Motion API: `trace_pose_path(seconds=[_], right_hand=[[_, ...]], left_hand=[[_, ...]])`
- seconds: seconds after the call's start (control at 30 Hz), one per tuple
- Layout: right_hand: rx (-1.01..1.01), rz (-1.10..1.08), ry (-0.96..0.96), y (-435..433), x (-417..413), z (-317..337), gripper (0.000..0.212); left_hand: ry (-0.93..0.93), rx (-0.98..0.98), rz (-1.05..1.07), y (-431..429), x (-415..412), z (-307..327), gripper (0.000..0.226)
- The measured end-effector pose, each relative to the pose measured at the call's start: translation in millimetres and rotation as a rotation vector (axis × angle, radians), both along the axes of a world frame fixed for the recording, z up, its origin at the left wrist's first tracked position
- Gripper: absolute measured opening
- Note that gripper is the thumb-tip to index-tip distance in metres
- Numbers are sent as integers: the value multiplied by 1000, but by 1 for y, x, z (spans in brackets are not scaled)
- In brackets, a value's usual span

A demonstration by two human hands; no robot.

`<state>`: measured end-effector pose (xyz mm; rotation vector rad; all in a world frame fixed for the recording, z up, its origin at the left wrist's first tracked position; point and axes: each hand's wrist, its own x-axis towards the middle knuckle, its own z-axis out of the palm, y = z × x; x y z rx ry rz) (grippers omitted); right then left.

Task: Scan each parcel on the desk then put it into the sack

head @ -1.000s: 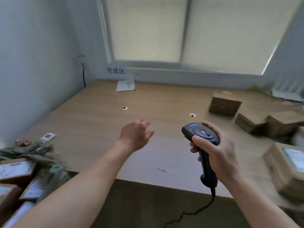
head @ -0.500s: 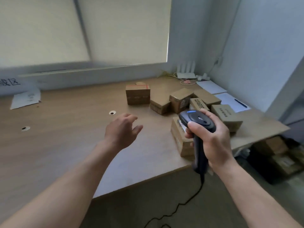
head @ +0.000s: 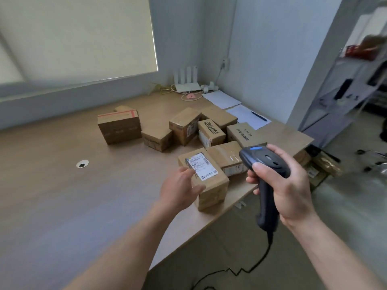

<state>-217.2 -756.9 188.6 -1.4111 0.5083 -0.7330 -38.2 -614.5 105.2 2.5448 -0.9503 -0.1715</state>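
Office corner – a wooden desk (head: 62, 206) below a blind-covered window (head: 73, 38).
Soft daylight glowed through the covering. Pale blue-grey walls (head: 261, 49) met in the far corner, where a white router (head: 187, 87) and white papers (head: 222, 98) lay on the desk – a wall socket (head: 225, 62) above them. A grey metal shelf unit (head: 345, 91) stood at the right on a grey floor (head: 345, 206).

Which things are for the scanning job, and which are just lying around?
For the job: black handheld barcode scanner, in right hand; brown cardboard parcel with white label, gripped by left hand; other brown cardboard parcels.
Lying about: white antenna router; white paper sheets; dark pen.
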Motion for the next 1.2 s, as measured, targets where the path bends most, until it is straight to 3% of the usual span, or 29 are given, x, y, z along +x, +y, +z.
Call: trace_pose_path(seconds=[0.2,0.37,0.5,0.73,1.03,1.1,1.2], right_hand=[[29,-104,22,-23,44,-14,56],[20,-169,56,-39,73,-25,71],[34,-169,67,-50,89,-28,60],[63,-61,44,-76,116,-31,42],[76,131,40,-101,128,-40,40],[78,154,41,-105,126,-44,38],[82,188,55,-110,121,-49,46]], left_hand=[[118,153,-176,-58,33,-37,65],[83,326,-330,-94,57,-63,64],[75,413,-387,-106,66,-80,57],[23,373,-353,-100,92,-86,44],[227,341,-30,-92,93,-84,45],[263,298,138,-102,89,-85,60],[328,287,406,-115,80,-94,118]])
